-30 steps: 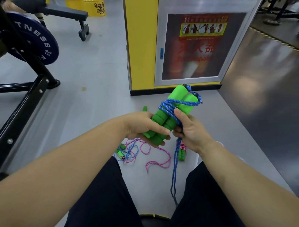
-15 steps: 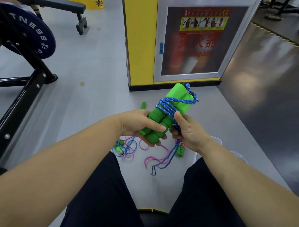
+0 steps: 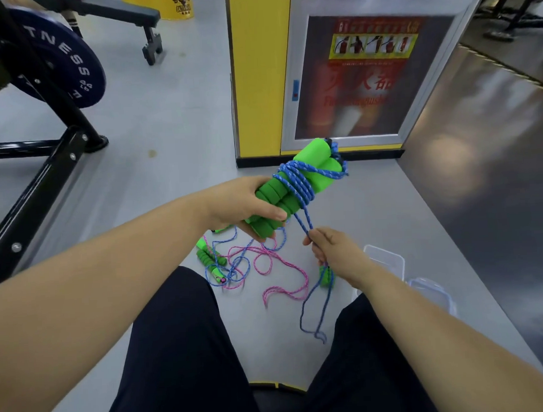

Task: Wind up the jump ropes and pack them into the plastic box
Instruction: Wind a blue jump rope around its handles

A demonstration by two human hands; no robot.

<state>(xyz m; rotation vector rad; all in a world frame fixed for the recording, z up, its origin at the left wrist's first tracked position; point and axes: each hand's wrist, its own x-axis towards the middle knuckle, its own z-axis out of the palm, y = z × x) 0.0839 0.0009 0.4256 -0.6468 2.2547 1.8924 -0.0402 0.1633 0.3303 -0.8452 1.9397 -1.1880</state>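
My left hand [image 3: 245,204] grips the lower ends of two green foam handles [image 3: 306,176] held side by side, with several turns of blue rope [image 3: 297,186] wound round them. Below and to the right, my right hand [image 3: 334,253] pinches the doubled loose blue strand coming off the bundle; its tail hangs down between my knees. On the floor lie a pink rope [image 3: 282,267] tangled with another blue one, and green handles [image 3: 208,258]. The clear plastic box [image 3: 387,260] stands on the floor behind my right forearm, partly hidden.
A clear lid [image 3: 435,292] lies beside the box. A yellow pillar with a fire-extinguisher cabinet [image 3: 361,77] stands straight ahead. A black weight rack with a blue plate [image 3: 65,71] fills the left. My legs in dark trousers fill the lower part of the view.
My right hand has left the bundle and drawn the blue strand down and right, away from the handles. The rope's tail now hangs lower. My left hand holds the handles as before.
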